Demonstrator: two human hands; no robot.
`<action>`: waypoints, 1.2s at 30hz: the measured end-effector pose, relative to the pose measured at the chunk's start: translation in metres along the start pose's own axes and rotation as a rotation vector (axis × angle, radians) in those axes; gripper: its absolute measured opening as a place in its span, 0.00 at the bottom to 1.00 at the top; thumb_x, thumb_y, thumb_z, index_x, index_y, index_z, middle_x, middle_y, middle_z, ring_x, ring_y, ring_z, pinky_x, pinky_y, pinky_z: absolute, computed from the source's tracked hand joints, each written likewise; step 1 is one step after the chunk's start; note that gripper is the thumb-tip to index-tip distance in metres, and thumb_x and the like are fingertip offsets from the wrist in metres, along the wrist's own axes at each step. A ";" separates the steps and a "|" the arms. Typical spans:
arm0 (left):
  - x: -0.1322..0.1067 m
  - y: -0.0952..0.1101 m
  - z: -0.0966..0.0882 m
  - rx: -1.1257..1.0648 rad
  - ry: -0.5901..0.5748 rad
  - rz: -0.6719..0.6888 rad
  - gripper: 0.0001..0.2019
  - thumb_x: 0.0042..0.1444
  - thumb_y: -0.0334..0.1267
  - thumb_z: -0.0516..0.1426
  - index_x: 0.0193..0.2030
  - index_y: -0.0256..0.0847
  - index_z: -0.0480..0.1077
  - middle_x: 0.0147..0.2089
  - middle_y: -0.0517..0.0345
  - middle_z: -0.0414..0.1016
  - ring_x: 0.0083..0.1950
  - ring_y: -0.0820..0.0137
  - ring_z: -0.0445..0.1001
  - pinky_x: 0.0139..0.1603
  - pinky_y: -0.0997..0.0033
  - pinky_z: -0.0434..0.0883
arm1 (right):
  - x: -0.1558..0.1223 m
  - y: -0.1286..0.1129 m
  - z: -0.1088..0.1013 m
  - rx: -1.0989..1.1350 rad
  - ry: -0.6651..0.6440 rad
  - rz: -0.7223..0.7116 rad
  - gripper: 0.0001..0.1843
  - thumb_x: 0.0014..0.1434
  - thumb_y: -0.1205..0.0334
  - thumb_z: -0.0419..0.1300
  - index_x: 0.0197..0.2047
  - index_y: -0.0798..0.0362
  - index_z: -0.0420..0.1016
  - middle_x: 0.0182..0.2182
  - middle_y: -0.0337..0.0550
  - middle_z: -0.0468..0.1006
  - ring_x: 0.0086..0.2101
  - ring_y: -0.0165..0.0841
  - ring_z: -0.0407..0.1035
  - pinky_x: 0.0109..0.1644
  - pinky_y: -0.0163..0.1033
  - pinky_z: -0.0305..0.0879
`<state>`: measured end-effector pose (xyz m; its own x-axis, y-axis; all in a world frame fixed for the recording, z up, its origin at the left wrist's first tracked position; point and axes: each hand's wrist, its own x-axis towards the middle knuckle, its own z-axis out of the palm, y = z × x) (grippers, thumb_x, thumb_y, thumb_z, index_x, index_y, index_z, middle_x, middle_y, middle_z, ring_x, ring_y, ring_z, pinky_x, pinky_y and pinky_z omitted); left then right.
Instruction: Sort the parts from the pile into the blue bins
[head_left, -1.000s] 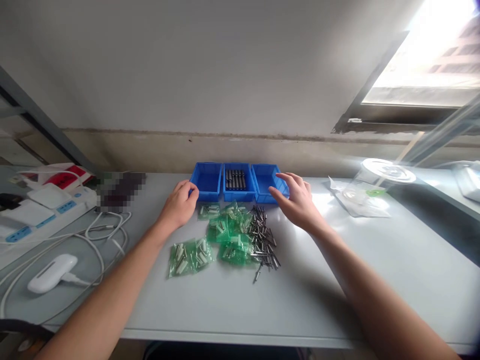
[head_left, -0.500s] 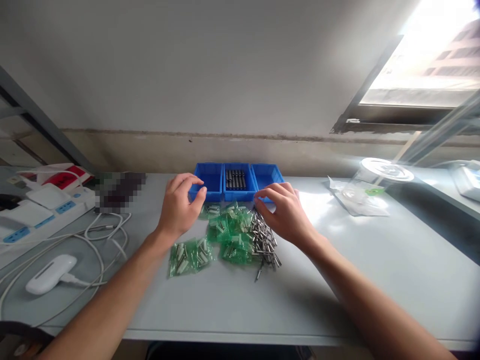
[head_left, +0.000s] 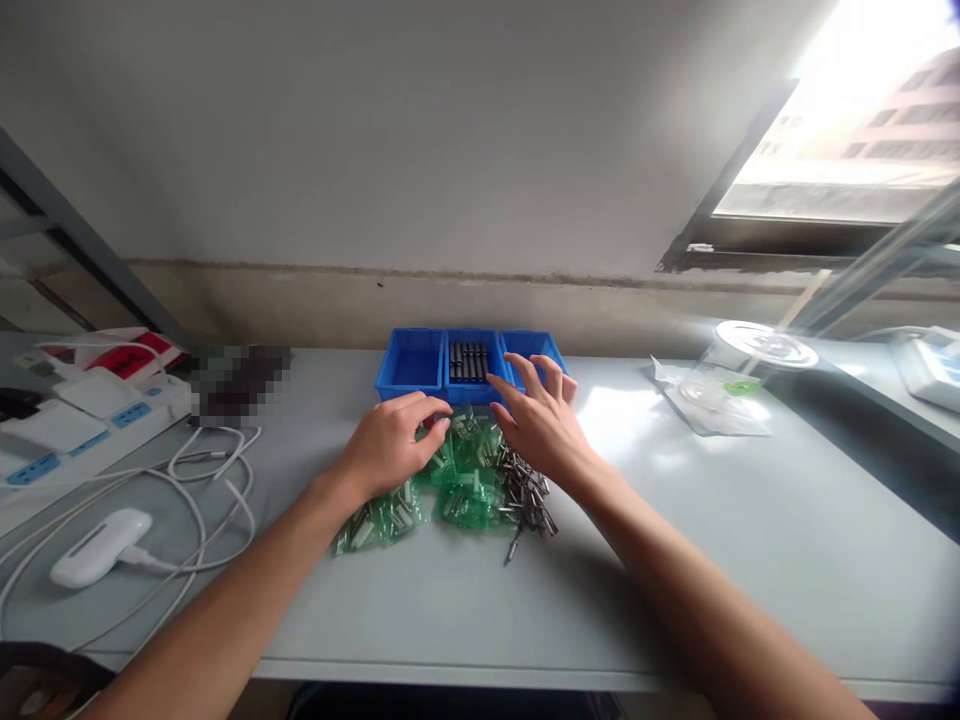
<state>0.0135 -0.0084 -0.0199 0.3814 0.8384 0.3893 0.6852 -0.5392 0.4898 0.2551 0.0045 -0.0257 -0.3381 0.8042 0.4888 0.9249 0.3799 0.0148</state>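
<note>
My left hand (head_left: 397, 440) is over the green plastic bags (head_left: 471, 495), thumb and fingers curled with a gap between them; nothing shows in it. These bags hold small pale and metallic parts. To the right, my right hand (head_left: 544, 415) hovers with fingers spread, in front of the right blue bin (head_left: 556, 348) and over a heap of small metal pins (head_left: 531, 498). Several black cylindrical parts lie side by side in the middle blue bin (head_left: 469, 395). Inside the left blue bin (head_left: 411, 360) only blue plastic shows.
A white power strip (head_left: 161, 395), cables and a white device (head_left: 103, 548) occupy the table's left side. Toward the right lie a clear plastic bag (head_left: 712, 400) and a round white-rimmed container (head_left: 765, 345). A wall stands behind the bins.
My left hand has moved right and slightly down, from beside the left bin to over the green bags. My right hand has shifted slightly left, and its fingers have spread and lifted.
</note>
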 end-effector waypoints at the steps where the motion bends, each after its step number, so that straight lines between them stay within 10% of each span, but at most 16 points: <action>1: 0.000 0.000 0.000 0.001 0.025 -0.015 0.10 0.68 0.42 0.55 0.47 0.48 0.77 0.42 0.59 0.81 0.39 0.66 0.77 0.41 0.62 0.71 | 0.001 0.000 0.003 -0.019 -0.013 0.010 0.19 0.70 0.60 0.58 0.62 0.46 0.76 0.71 0.53 0.63 0.67 0.60 0.49 0.60 0.67 0.59; 9: 0.002 0.001 -0.007 -0.018 0.214 -0.047 0.09 0.68 0.43 0.55 0.43 0.46 0.77 0.37 0.60 0.77 0.35 0.67 0.74 0.38 0.65 0.71 | 0.011 0.004 0.017 -0.020 0.015 0.022 0.10 0.70 0.63 0.58 0.51 0.45 0.79 0.64 0.47 0.72 0.68 0.57 0.51 0.61 0.66 0.53; 14: 0.004 -0.008 -0.011 0.123 0.455 -0.149 0.16 0.65 0.47 0.57 0.54 0.44 0.76 0.57 0.47 0.70 0.61 0.52 0.71 0.67 0.49 0.68 | 0.013 0.004 0.016 0.046 0.063 0.039 0.11 0.71 0.62 0.57 0.48 0.41 0.81 0.59 0.42 0.77 0.67 0.55 0.54 0.62 0.65 0.50; 27: 0.002 -0.024 -0.003 -0.006 0.117 -0.442 0.28 0.64 0.56 0.57 0.67 0.49 0.65 0.74 0.45 0.50 0.73 0.45 0.60 0.72 0.40 0.64 | 0.018 0.004 0.012 0.192 0.198 0.019 0.10 0.74 0.60 0.56 0.46 0.47 0.80 0.52 0.46 0.81 0.51 0.43 0.75 0.62 0.58 0.58; 36: -0.001 0.000 -0.009 0.096 0.286 -0.012 0.37 0.59 0.59 0.66 0.72 0.59 0.58 0.76 0.47 0.55 0.71 0.44 0.63 0.68 0.35 0.65 | 0.017 -0.011 -0.016 0.363 0.520 -0.150 0.05 0.72 0.66 0.58 0.46 0.53 0.76 0.48 0.48 0.77 0.60 0.44 0.74 0.52 0.46 0.82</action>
<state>0.0076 -0.0096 -0.0133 0.1923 0.7807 0.5946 0.7495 -0.5080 0.4246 0.2422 0.0069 -0.0036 -0.2469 0.4388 0.8640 0.7256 0.6747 -0.1353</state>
